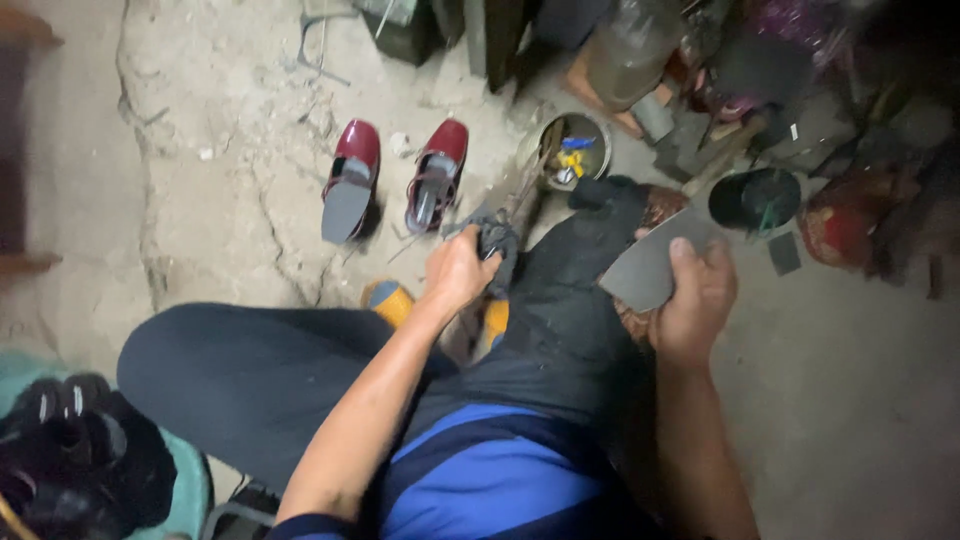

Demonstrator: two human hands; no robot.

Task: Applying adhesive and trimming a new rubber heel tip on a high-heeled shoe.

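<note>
My left hand (460, 268) is closed on a dark crumpled rag (497, 240) between my knees. Resting against my right knee is a flat grey sole-shaped piece (650, 265), gripped at its lower edge by my right hand (695, 300), thumb on top. Two dark red heeled shoes lie on the cracked concrete floor ahead: one (350, 180) is upside down with its grey sole showing, the other (435, 175) lies beside it with its strap open. My dark trousers and blue shirt fill the lower frame.
A round tin (578, 150) with small yellow and blue items stands past my knee. A dark green round container (755, 197) sits to the right among cluttered tools and bags. Black sandals (70, 450) lie on a teal mat at bottom left.
</note>
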